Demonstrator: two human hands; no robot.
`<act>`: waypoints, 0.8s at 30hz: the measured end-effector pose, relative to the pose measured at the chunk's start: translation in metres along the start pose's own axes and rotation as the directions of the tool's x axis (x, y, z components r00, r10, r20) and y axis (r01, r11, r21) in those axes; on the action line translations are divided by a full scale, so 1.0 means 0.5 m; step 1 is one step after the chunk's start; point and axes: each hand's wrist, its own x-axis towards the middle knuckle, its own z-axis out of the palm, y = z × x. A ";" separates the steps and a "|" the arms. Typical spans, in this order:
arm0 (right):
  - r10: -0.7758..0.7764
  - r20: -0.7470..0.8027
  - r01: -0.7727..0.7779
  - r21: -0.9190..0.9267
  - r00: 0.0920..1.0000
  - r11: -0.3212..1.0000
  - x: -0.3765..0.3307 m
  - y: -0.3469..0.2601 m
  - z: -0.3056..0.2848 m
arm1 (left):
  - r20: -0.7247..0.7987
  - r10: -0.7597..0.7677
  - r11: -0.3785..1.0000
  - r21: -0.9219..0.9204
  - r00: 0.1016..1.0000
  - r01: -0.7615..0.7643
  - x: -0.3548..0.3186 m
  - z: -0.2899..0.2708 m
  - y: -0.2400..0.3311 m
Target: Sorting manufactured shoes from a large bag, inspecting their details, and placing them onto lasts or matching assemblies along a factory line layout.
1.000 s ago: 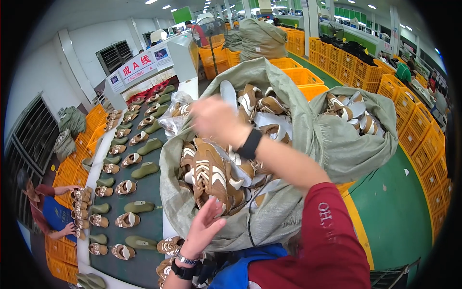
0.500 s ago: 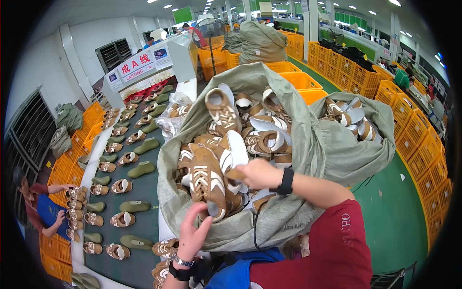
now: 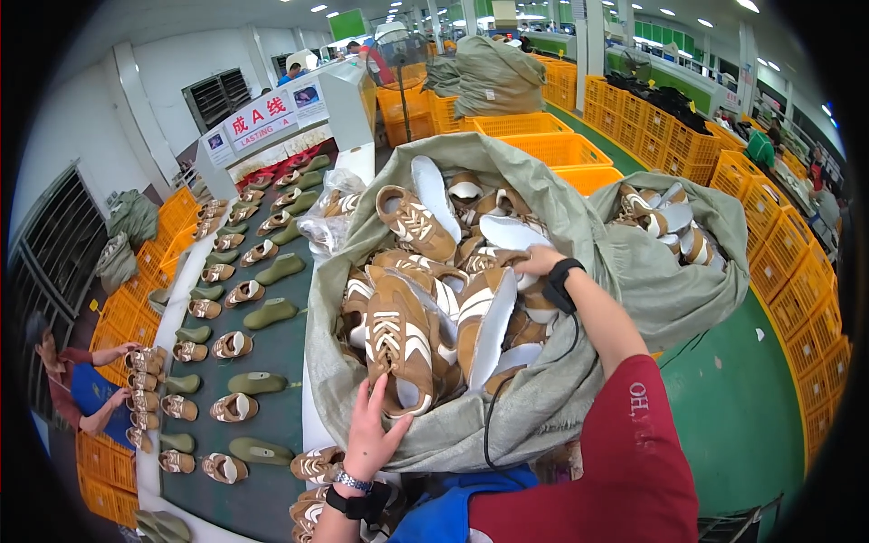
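Observation:
A big grey-green sack (image 3: pixel 579 380) in front of me is full of brown and white shoe uppers (image 3: pixel 403 330). My right hand (image 3: pixel 536 262), with a black watch on the wrist, reaches into the pile and closes on a brown and white upper near the sack's middle. My left hand (image 3: pixel 373 430), wearing a silver wristband, lies flat with fingers spread on the sack's near rim, touching the lowest upper.
A dark conveyor belt (image 3: pixel 272 362) at left carries green shoe lasts and lasted uppers. A person (image 3: pixel 86 394) in blue and red works at its far left. A second open sack (image 3: pixel 674 244) stands right. Orange crates (image 3: pixel 688 145) line the green floor.
My right hand has come down from above the far side of the sack into the middle of the pile. My left hand stays on the sack's rim.

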 end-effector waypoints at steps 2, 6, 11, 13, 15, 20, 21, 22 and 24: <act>0.138 0.444 -0.218 0.136 0.885 0.966 -0.037 -0.055 -0.018 | -0.011 0.022 1.000 -0.018 1.000 -0.022 -0.003 0.003 -0.003; 0.004 0.477 -0.093 0.164 0.879 0.982 -0.141 -0.127 -0.009 | 0.009 0.018 1.000 -0.011 1.000 -0.018 -0.003 0.007 -0.002; -0.388 0.508 0.383 0.120 0.769 0.916 -0.161 -0.144 -0.029 | -0.014 -0.012 0.991 -0.133 1.000 0.010 -0.014 0.004 -0.013; -0.144 0.730 0.061 0.139 0.669 0.988 -0.160 -0.145 -0.074 | -0.036 -0.040 0.985 -0.170 0.999 0.033 -0.020 0.002 -0.019; -0.066 0.256 0.021 0.174 0.964 0.985 -0.100 -0.011 -0.065 | -0.015 0.021 0.998 -0.060 1.000 -0.022 -0.011 0.001 0.001; 0.097 -0.532 -0.112 0.005 0.841 0.994 -0.031 0.052 -0.028 | -0.019 0.022 0.999 -0.026 1.000 -0.023 -0.014 0.006 0.000; 0.068 -0.641 -0.134 -0.054 0.764 0.990 -0.029 0.045 -0.023 | -0.024 0.032 0.999 -0.032 0.999 -0.032 -0.013 0.006 -0.002; 0.094 -0.687 -0.136 -0.007 0.720 0.991 -0.012 0.065 -0.007 | -0.024 0.034 0.999 -0.032 0.999 -0.035 -0.014 0.007 -0.001; 0.181 -0.645 -0.226 0.012 0.743 0.974 -0.027 0.058 0.010 | -0.021 0.026 1.000 -0.016 0.999 -0.026 -0.019 0.008 -0.003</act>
